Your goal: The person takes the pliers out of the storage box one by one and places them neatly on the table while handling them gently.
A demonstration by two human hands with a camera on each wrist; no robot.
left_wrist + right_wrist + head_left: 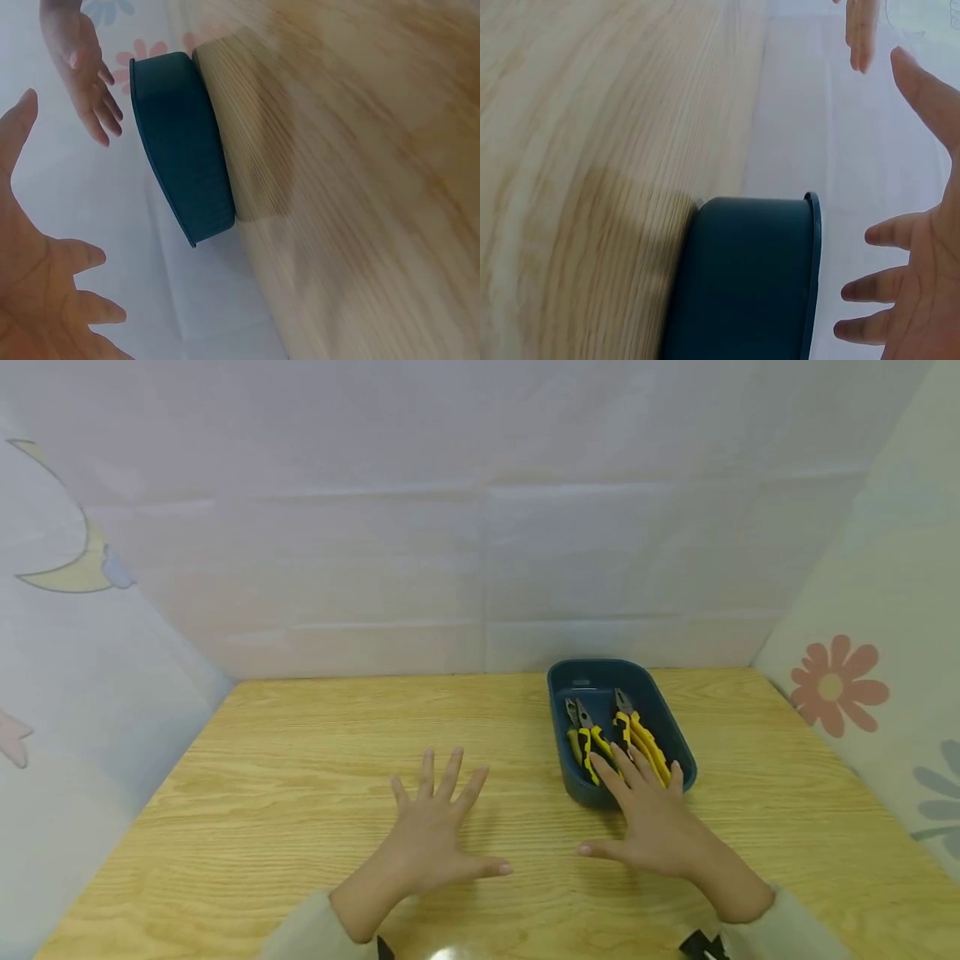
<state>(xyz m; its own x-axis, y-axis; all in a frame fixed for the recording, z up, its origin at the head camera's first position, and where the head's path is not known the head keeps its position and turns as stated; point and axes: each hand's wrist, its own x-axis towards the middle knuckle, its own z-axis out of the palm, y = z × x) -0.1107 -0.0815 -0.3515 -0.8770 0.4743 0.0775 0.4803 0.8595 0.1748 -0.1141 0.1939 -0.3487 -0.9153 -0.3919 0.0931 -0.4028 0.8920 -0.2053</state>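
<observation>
Fingers spread wide, my left hand [431, 835] hovers over the table left of a dark blue bin [573, 789], holding nothing. My right hand [656, 827], also with spread fingers and holding nothing, is above the near end of that bin; its fingers cover part of the contents in the head view. Inside lie several pliers with yellow and black handles: one pair [585, 727] at the left, another [647, 743] at the right. Both wrist views show the bin's outer wall [184, 142] standing on the table, with the right wrist view showing its rim [814, 262] apart from my fingers.
The wood-grain table [300, 760] reaches back to a pale hanging sheet [420, 568]. Side sheets stand at left and right, the right one printed with a red flower [840, 685], the left with a yellow moon [82, 564].
</observation>
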